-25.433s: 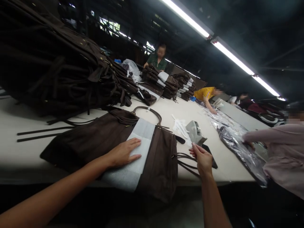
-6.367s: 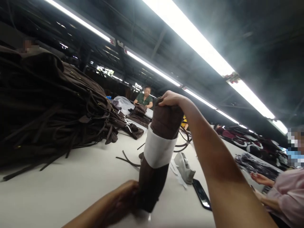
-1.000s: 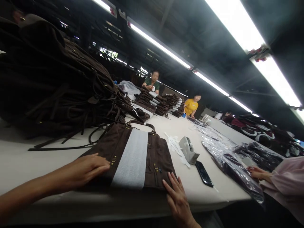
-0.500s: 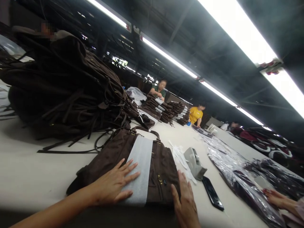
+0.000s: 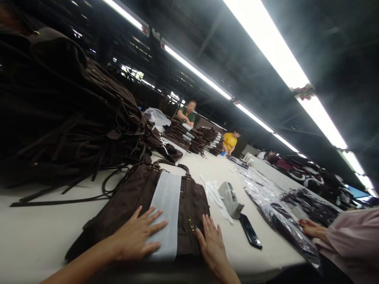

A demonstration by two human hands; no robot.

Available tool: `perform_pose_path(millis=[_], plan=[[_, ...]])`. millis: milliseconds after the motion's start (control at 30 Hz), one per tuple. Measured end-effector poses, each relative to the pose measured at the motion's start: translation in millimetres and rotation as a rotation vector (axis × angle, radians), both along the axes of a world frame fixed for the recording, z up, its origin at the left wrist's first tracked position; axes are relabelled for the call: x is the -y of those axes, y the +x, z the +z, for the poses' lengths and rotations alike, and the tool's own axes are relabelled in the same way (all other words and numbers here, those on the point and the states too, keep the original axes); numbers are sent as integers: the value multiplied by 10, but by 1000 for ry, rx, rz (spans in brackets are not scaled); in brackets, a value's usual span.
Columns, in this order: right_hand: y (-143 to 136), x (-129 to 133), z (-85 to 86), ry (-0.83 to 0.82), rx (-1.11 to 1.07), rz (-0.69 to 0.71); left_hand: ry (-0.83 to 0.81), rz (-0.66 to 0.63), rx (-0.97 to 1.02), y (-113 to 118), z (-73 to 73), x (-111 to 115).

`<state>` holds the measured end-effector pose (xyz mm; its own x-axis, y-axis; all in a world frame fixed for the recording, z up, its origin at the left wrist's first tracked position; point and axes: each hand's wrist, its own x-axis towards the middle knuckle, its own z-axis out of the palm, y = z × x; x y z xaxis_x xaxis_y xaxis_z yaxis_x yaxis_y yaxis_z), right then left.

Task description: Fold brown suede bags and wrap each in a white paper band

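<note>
A dark brown handbag (image 5: pixel 130 197) lies flat on the pale table, its handles pointing away from me. Down its middle runs a band of whitish wrapping paper (image 5: pixel 166 193). My left hand (image 5: pixel 139 232) rests on the bag with fingers spread, the fingertips on the paper. At the bag's right edge, my right hand (image 5: pixel 212 241) lies with fingers stretched out, touching the side near a small brass fitting. A long dark strap (image 5: pixel 71 202) trails from the bag to the left.
A big heap of brown bags (image 5: pixel 97 106) fills the left. White paper strips (image 5: pixel 214 195), a grey tape dispenser (image 5: pixel 231 199) and a black phone (image 5: pixel 250 230) lie at right. Beyond are plastic-wrapped goods (image 5: pixel 275 209), a co-worker's pink sleeve (image 5: pixel 352 236) and banded bag stacks (image 5: pixel 192 138).
The view has shifted, so most things appear further left and the co-worker's sleeve shows more. My right hand has come further onto the bag's right side. My left hand stays on the paper.
</note>
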<state>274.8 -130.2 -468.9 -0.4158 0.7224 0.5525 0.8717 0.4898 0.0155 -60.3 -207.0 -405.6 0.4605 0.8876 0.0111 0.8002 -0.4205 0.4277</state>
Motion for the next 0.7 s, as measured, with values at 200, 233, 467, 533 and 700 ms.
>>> perform_pose_path(millis=[200, 233, 467, 533, 700], plan=[[-280, 229, 359, -199, -58, -164, 41, 10, -24, 7, -73, -32], [-300, 263, 355, -263, -46, -193, 45, 12, -32, 11, -76, -39], [-101, 310, 502, -284, -182, -47, 52, 21, -44, 12, -81, -60], [7, 214, 621, -245, -289, -68, 54, 19, -48, 6, -74, -55], [234, -311, 758, -265, -338, -252, 66, 13, -70, -16, -59, -56]])
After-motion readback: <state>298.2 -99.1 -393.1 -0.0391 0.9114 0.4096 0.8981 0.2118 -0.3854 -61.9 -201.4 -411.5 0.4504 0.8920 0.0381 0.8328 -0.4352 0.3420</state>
